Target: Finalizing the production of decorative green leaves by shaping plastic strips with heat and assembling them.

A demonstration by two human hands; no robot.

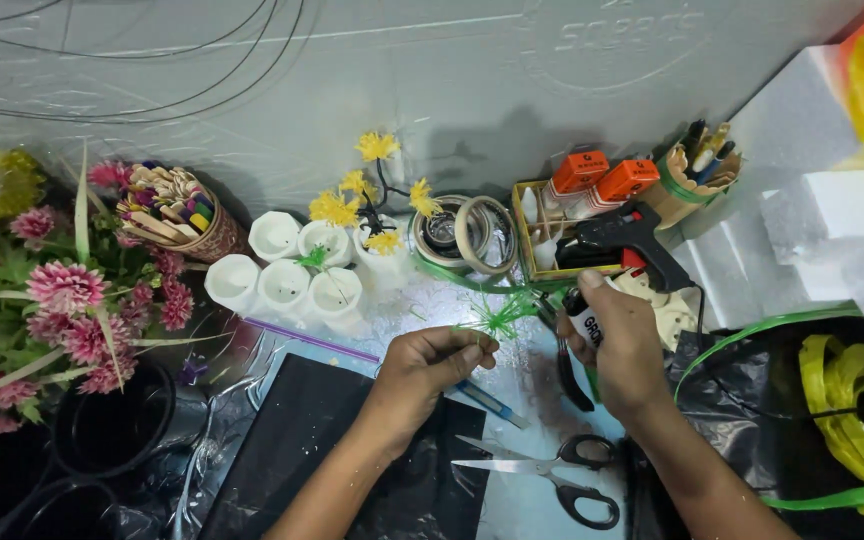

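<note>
Head view, going left to right: at nine o'clock pink flowers [67,300] stand finished; white pots [287,265] near centre hold yellow blooms, several unfilled. Left hand [432,365] pinches a green frayed tuft [497,318] at centre; right hand [622,345], three o'clock, grips a glue tube [582,318]. Gluing seems under way.

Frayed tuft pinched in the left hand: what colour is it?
Bright green, seen in the head view: the frayed tuft sits at the left hand fingertips.
</note>
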